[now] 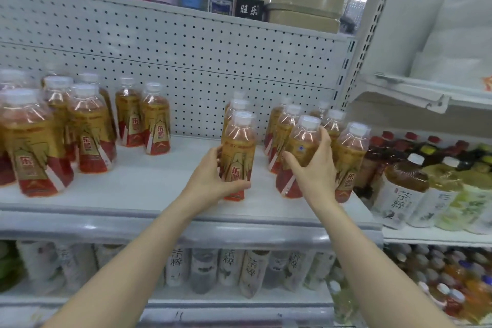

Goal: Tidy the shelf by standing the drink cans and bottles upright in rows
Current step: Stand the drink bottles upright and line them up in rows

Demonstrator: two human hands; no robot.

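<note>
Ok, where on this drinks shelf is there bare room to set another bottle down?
The widest bare patch of the shelf lies between the left cluster of bottles and the bottle in the left hand. A narrower strip runs along the front edge. It is crowded on the right, around the bottle in the right hand, where the right-hand rows stand close together.

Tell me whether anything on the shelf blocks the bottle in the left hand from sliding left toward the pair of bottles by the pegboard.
Nothing visible does. The left hand grips the front bottle, and the white shelf between it and the pair of bottles is bare. The right hand holds another bottle on the opposite side.
</note>
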